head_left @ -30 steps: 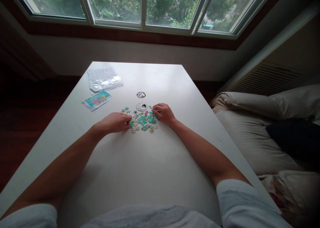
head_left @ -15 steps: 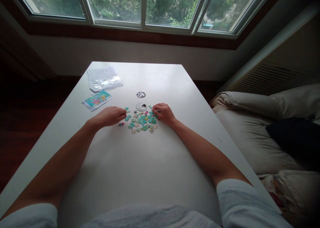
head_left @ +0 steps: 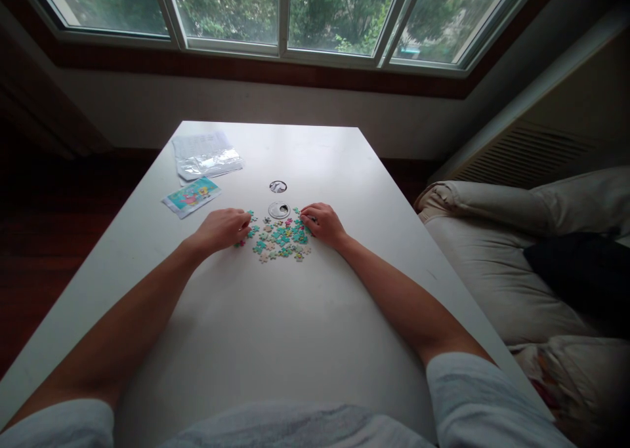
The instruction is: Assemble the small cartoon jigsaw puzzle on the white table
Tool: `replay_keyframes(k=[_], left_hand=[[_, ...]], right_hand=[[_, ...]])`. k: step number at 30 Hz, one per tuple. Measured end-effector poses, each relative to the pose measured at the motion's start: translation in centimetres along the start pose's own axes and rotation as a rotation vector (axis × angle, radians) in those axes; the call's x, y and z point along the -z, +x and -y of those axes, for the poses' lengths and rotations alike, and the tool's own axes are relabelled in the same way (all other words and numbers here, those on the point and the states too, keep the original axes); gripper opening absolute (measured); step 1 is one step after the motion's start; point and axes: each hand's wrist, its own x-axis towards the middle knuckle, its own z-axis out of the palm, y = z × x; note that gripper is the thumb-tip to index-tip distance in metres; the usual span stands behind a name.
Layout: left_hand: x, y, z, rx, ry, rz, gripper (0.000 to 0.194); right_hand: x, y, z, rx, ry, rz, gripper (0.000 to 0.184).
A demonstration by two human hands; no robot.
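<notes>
A loose spread of small jigsaw puzzle pieces point(head_left: 280, 237), mostly teal with some cream, pink and yellow, lies on the white table point(head_left: 275, 330). At the left edge of the spread is my left hand point(head_left: 225, 229), palm down with its fingers curled together. Its fingertips touch or hover by a few pieces, and whatever they pinch is hidden. My right hand point(head_left: 323, 224) rests at the upper right edge, thumb and fingers drawn together over the pieces there. What lies between those fingers is too small to make out.
Two round inserts point(head_left: 279, 210) are set in the table just beyond the pieces. A colourful picture card point(head_left: 193, 197) and a clear plastic bag with paper point(head_left: 207, 154) lie at the far left. A beige sofa point(head_left: 487, 264) stands along the right side, and a window is ahead.
My left hand has shifted slightly right and nearer to me, now partly covering a reddish piece at the left edge. My right hand has stayed in place.
</notes>
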Motion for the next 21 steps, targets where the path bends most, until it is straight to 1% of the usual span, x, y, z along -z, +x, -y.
replay_keyframes(k=[3, 5, 6, 9, 16, 21], left_hand=[[-0.9, 0.5, -1.8, -0.073, -0.03, -0.112, 0.02], [-1.5, 0.8, -2.7, -0.095, -0.039, -0.19, 0.023], [-1.7, 0.9, -2.9, -0.109, -0.045, -0.21, 0.024], [-2.2, 1.1, -3.1, -0.171, -0.06, -0.206, 0.025], [-2.4, 1.0, -2.6, -0.273, -0.087, -0.143, 0.028], [-2.4, 1.0, -3.1, -0.274, -0.063, -0.147, 0.024]], right_hand=[[-0.1, 0.1, 0.1, -0.003, -0.004, -0.004, 0.02], [-0.1, 0.1, 0.1, -0.002, -0.007, -0.005, 0.02], [-0.1, 0.1, 0.2, 0.0, -0.008, -0.004, 0.019], [-0.1, 0.1, 0.2, 0.004, -0.007, -0.001, 0.018], [-0.1, 0.2, 0.2, -0.001, -0.007, 0.003, 0.019], [-0.1, 0.2, 0.2, 0.0, -0.011, -0.003, 0.019]])
